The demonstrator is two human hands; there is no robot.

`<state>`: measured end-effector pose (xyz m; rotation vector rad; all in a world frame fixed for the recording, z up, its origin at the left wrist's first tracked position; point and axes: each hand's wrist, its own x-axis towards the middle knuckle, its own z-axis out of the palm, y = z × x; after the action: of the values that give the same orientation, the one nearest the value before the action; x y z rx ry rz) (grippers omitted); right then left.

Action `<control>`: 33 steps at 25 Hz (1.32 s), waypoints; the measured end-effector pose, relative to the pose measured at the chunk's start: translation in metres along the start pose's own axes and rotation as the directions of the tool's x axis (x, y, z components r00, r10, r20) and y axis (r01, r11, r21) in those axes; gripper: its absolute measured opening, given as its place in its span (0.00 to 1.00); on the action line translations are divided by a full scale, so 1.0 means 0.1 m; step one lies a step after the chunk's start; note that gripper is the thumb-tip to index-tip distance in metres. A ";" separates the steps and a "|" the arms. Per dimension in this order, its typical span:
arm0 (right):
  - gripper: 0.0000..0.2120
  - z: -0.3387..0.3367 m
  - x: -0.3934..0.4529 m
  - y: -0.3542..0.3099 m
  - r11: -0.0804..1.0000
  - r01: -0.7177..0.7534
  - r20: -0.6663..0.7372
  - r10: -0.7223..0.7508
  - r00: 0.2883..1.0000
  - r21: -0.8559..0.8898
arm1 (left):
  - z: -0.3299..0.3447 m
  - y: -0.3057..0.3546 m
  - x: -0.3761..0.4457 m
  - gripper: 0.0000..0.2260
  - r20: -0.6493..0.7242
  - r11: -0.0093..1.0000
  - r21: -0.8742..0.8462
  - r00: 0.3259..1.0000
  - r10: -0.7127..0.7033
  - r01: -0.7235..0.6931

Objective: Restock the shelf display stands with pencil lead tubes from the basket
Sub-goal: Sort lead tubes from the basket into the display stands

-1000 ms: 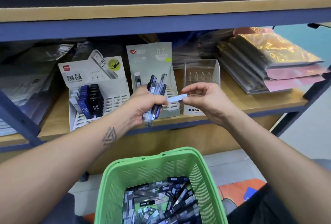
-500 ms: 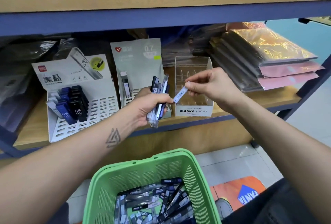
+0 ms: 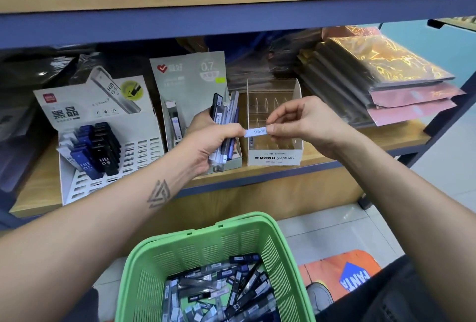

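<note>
Both hands were up at the centre of the frame, right in front of the shelf point(image 3: 360, 146). The left hand point(image 3: 206, 146) had its grip wrapped round a bundle of lead tubes point(image 3: 224, 126), standing roughly upright in the fist, dark caps poking out the top. The right hand point(image 3: 296, 126) was pinching one pale blue tube point(image 3: 256, 132) between thumb and forefinger, lying level, its other end meeting the left thumb. It looked like a single tube being drawn off the bundle, or handed across; which of the two, I could not tell.

Directly behind that tube sat the clear MONO stand point(image 3: 274, 138), its dividers showing and no stock visible inside. To its left was the grey 0.7 stand point(image 3: 190, 90) with a tube or two in its slots, partly hidden by the left hand. Further left, the white HB 0.5 stand point(image 3: 103, 126) held a cluster of blue and black tubes at its left side, with rows of bare slots to the right.

Down at the bottom centre, the green basket point(image 3: 180, 244) held a heap of tubes still to go, so by my reckoning the job was far from done.

The step in hand looked like sorting: picking the tube that matched a stand. The next move would call for freeing the pale tube from the left thumb, turning it upright and lowering it between the clear dividers without knocking that light stand.
</note>
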<state>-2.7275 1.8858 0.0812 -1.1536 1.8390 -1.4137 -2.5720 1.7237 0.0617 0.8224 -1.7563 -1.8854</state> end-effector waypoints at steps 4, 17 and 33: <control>0.11 0.14 -0.03 -0.06 0.971 0.010 0.097 0.014 0.995 -0.241 | 0.00 0.08 0.01 0.18 0.000 0.999 0.019 0.999 0.042 -0.042; 0.07 0.38 0.14 0.38 0.869 -0.163 -0.384 -0.033 0.923 -0.466 | -0.04 0.03 -0.01 0.14 -0.040 0.997 -0.065 0.998 -0.042 0.040; 0.07 0.64 0.21 0.42 0.770 -0.390 -0.509 0.098 0.855 -0.505 | -0.05 0.00 -0.05 0.13 0.012 1.000 -0.020 1.000 -0.019 0.020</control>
<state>-2.6978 1.8397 0.0241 -0.8076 2.8049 -1.0182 -2.5653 1.7234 0.0627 0.8251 -1.7393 -1.9217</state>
